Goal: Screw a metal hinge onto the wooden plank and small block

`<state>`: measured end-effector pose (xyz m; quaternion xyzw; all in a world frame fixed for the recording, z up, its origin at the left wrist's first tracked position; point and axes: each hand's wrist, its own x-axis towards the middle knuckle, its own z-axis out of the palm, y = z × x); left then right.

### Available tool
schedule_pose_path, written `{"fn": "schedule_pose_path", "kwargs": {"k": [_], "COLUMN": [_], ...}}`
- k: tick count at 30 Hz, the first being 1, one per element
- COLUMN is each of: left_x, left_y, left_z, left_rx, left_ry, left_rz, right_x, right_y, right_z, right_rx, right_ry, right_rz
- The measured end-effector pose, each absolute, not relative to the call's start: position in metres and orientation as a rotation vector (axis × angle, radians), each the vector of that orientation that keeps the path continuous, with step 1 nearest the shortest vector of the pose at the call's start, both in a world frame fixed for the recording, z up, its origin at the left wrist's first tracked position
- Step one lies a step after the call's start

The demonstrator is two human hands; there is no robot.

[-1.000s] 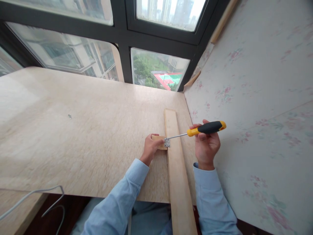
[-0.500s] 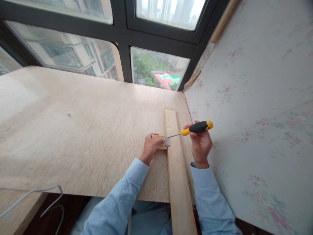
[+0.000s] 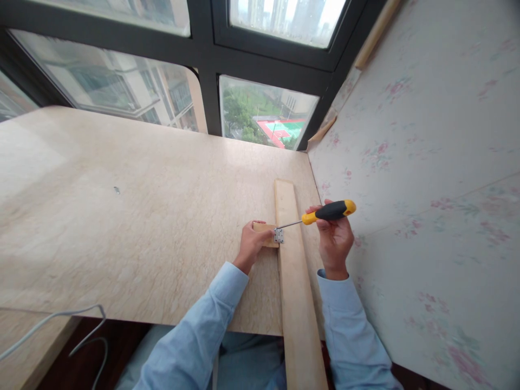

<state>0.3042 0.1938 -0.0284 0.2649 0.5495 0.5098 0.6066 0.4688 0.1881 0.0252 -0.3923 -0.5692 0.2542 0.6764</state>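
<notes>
Beige marbled ledge (image 3: 162, 216) — long board (image 3: 300, 303) past its near edge, wooden block (image 3: 266, 227) alongside, silvery bit (image 3: 116, 190) well apart

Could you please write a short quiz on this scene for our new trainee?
1. Which tool is in the right-hand grip? A) hammer B) screwdriver C) pliers

2. True or false: the left-hand grip is on the white cable.

3. Fill in the blank: as the person sees it, the short wooden piece lies to the ____ of the long board.

Key:
1. B.
2. False; the left-hand grip holds the short wooden piece.
3. Left; the metal hinge lies across where the two meet.
</notes>
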Motion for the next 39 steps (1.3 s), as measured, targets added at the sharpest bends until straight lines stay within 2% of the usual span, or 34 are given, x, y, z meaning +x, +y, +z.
{"fn": "schedule_pose_path", "kwargs": {"k": [14, 27, 35, 39], "left_x": [0.304, 0.305, 0.304, 0.305], "left_y": [0.193, 0.194, 0.194, 0.194], "left_z": [-0.028, -0.028, -0.027, -0.029], "left_rx": [0.643, 0.615, 0.598, 0.584], "left_ry": [1.263, 1.26, 1.271, 1.259], "left_rz": [1.171, 1.18, 1.181, 1.19], "right_x": [0.469, 0.469, 0.468, 0.462], "right_y": [0.185, 0.198, 0.227, 0.238], "right_z": [0.027, 0.04, 0.069, 0.069], "right_rx": [-0.927, -0.912, -1.225, -1.223], "right_ry": [-1.321, -1.411, -1.666, -1.647], "right_rz": [0.586, 0.747, 0.436, 0.575]}}
